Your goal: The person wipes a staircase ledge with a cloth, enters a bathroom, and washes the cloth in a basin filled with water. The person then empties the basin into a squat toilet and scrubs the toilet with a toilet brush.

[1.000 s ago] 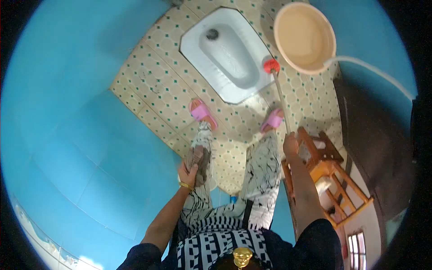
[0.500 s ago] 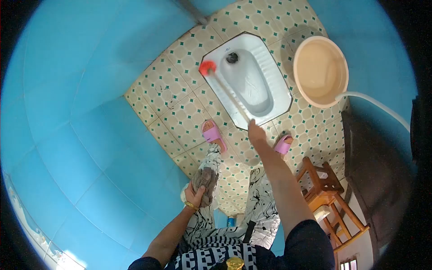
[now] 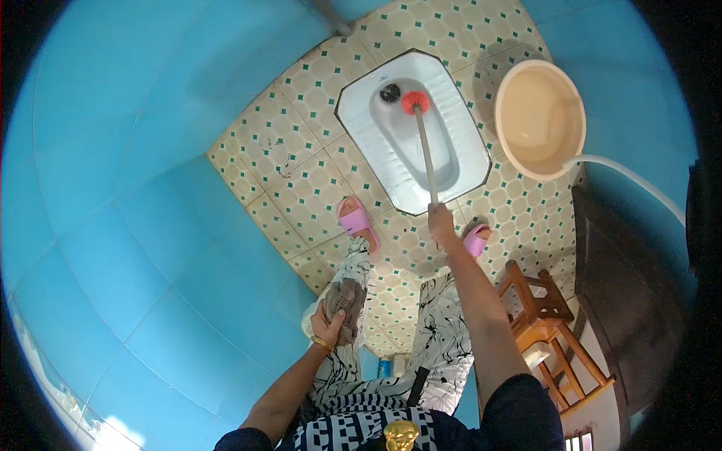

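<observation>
My right hand (image 3: 441,225) is closed round the handle of a long brush (image 3: 426,154). Its round red head (image 3: 415,102) rests inside the basin of the white squat toilet (image 3: 468,150), just beside the dark drain hole (image 3: 389,93). On the left, my left hand (image 3: 326,325) grips a greyish-brown cloth (image 3: 345,301) against my left leg, the fingers partly hidden by it.
A peach-coloured tub (image 3: 540,120) holding water stands right of the toilet, with a white hose (image 3: 632,177) over its rim. Wooden stools (image 3: 549,319) stand at the lower right near a dark door (image 3: 624,293). Blue tiled wall (image 3: 165,240) lies left.
The brush head has moved from the toilet's right edge across to its left edge, then back right into the basin. My right hand moved with it. The left hand keeps its hold on the cloth.
</observation>
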Available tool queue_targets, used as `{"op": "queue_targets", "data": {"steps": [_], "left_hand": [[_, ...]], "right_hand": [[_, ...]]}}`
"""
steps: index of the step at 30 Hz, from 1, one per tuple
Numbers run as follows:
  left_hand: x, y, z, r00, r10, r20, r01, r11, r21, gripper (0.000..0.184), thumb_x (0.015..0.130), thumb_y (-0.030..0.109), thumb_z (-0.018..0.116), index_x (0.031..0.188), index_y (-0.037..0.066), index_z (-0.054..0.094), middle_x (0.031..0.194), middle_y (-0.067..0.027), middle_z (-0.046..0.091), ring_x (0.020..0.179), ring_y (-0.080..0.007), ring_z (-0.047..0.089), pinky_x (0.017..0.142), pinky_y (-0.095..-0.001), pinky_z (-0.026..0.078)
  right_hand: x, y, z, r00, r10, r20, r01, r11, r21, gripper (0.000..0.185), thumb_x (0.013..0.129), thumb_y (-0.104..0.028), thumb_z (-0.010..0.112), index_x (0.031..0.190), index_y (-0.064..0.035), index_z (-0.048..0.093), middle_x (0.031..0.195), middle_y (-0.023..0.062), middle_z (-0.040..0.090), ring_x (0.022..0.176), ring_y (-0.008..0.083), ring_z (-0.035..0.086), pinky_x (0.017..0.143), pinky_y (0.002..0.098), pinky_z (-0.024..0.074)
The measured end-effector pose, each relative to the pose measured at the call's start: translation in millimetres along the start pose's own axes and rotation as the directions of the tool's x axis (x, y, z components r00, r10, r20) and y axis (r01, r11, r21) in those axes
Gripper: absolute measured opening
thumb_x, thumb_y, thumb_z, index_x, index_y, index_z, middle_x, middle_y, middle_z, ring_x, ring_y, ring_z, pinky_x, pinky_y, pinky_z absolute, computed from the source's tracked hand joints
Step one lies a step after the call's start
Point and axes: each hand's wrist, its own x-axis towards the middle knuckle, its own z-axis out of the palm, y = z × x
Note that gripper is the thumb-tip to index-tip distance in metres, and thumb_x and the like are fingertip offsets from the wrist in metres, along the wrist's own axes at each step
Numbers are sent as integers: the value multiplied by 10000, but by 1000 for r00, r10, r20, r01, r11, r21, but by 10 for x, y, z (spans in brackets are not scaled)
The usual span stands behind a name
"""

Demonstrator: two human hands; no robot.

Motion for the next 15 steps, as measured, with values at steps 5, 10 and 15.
{"op": "queue_targets", "data": {"steps": [5,10,15], "left_hand": [[2,100,-3,1000,-6,-16,5,999,-54,426,694,294,585,936,-49,508,795,-127,596,727,-168,551,662,-294,434],[23,153,54,997,41,-68,-50,988,-146,424,695,276,580,961,-44,501,798,-137,600,719,-174,562,662,-294,437],[71,95,-15,998,48,-33,-49,998,-31,437,705,282,579,995,-34,495,815,-137,602,741,-172,567,673,-287,438]], "right_hand": [[-429,-407,-303,986,-126,-113,115,989,-96,319,826,-275,414,868,41,430,736,286,544,733,426,539,660,473,434],[118,-520,302,990,-122,-70,115,989,-94,293,821,-254,393,909,24,425,786,277,551,763,430,537,682,474,432],[-523,-559,468,960,-269,78,280,930,-238,309,831,-277,401,872,26,442,734,268,556,730,401,551,641,471,432]]}}
